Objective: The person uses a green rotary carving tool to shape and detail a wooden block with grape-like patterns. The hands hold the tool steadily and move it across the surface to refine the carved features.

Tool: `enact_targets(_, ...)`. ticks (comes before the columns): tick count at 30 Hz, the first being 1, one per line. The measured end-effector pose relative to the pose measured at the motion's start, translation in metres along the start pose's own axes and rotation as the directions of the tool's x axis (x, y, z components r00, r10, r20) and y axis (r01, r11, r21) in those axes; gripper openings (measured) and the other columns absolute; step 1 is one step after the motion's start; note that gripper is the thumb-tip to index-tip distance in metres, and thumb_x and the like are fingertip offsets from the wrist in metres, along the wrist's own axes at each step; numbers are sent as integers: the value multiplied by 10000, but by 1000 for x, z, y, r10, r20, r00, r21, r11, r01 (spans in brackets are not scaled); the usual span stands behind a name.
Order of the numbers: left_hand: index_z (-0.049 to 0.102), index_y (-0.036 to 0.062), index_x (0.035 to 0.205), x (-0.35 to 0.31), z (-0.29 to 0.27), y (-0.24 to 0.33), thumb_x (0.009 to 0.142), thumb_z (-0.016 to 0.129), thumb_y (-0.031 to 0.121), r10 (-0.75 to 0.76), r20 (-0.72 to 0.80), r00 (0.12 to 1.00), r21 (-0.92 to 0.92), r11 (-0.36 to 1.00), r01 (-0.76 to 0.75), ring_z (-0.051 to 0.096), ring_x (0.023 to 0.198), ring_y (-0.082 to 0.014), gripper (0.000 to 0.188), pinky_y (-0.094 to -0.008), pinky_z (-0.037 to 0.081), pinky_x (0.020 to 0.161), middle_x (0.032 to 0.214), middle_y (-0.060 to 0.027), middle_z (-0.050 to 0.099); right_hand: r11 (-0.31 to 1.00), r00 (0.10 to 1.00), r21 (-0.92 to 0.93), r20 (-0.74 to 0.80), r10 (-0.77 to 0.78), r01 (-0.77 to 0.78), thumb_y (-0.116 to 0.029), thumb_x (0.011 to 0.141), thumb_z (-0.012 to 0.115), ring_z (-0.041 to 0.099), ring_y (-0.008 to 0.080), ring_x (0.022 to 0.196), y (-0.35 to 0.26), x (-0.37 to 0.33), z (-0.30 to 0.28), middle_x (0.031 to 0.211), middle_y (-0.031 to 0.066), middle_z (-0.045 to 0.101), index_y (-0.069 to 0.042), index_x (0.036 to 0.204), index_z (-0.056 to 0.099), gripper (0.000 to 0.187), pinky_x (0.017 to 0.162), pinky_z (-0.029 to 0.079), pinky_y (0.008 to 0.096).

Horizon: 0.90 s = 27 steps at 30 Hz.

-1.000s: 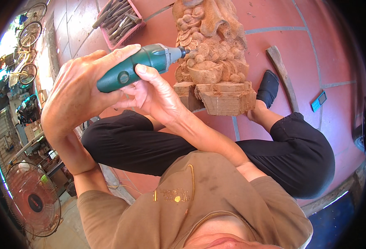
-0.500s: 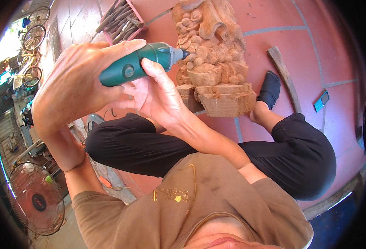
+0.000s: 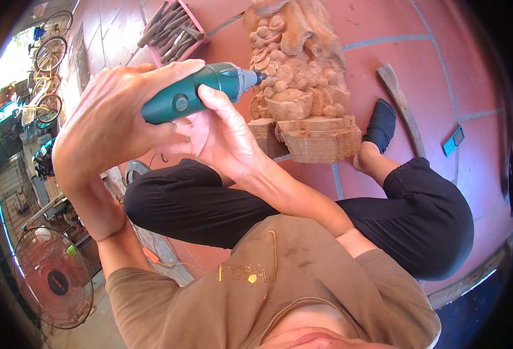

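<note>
A green rotary tool [image 3: 180, 102] with a grey collar and black nose is held between my two hands. My left hand [image 3: 105, 113] closes round its rear body, with a finger along the top. My right hand [image 3: 227, 136] supports it from below, its thumb pressed on the front of the green body. The tool's nose points at the left side of a wooden carving [image 3: 303, 87] with rounded lumps and folds over a blocky base. Whether the bit touches the wood I cannot tell.
A pink crate [image 3: 203, 38] of chisel-like hand tools stands beyond my left hand. By my right foot [image 3: 380, 125] lie a wooden stick [image 3: 400, 104] and a small keypad phone [image 3: 453, 141] on red tiles. A standing fan [image 3: 55, 279] and bicycles [image 3: 50, 53] are at the left.
The whole view has shifted very slightly. Both hands keep the same hold on the rotary tool, and the carving stays in place.
</note>
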<state>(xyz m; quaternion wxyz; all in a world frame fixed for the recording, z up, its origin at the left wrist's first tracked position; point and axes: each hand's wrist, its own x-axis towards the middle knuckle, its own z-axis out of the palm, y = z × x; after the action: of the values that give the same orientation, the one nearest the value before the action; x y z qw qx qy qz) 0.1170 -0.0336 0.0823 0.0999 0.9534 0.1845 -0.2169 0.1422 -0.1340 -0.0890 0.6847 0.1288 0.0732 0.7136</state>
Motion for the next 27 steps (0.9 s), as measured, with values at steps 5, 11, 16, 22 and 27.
enact_targets(5, 642, 96, 1263, 1, 4, -2, 643, 796, 174, 14, -32, 999, 26, 1000, -13, 666, 809, -390, 643, -434, 523, 725, 873, -168, 700, 1000, 999, -12, -31, -11, 11, -428, 987, 627, 617, 295, 1230, -1, 0, -1, 1322, 111, 629, -96, 1373, 506, 523, 1012, 507, 565)
enact_targets(11, 638, 103, 1279, 0, -1, 2, 649, 791, 193, -21, 7, 1000, 8, 1000, 21, 664, 805, -402, 654, -432, 525, 722, 895, -180, 701, 1000, 1000, 1, -12, -1, 1, -423, 992, 624, 613, 289, 1234, -1, -1, 1, 1317, 106, 629, -93, 1372, 502, 518, 1015, 512, 555)
enact_targets(16, 641, 107, 1280, -2, 1, 1, 659, 783, 200, -12, -14, 1000, 13, 1000, 13, 665, 819, -404, 644, -433, 527, 723, 916, -175, 708, 1000, 1000, 26, -19, -3, 3, -427, 1000, 611, 619, 291, 1227, 2, 0, 1, 1307, 110, 631, -81, 1370, 499, 519, 1006, 524, 537)
enact_targets(22, 636, 109, 1291, 0, 3, 1, 662, 778, 197, -11, -8, 1000, 0, 1000, 11, 666, 840, -401, 650, -433, 529, 729, 927, -172, 709, 1000, 1000, 2, -3, -6, 6, -430, 984, 631, 613, 292, 1236, -1, -2, 1, 1316, 113, 626, -91, 1388, 491, 546, 1005, 522, 551)
enact_targets(27, 642, 113, 1293, -2, 4, 2, 649, 772, 187, -38, -17, 999, -2, 999, 38, 669, 850, -402, 661, -432, 531, 738, 940, -177, 713, 1000, 1000, -30, 13, 6, -6, -449, 953, 664, 582, 291, 1279, 2, 0, -3, 1343, 100, 613, -115, 1425, 474, 609, 1009, 510, 583)
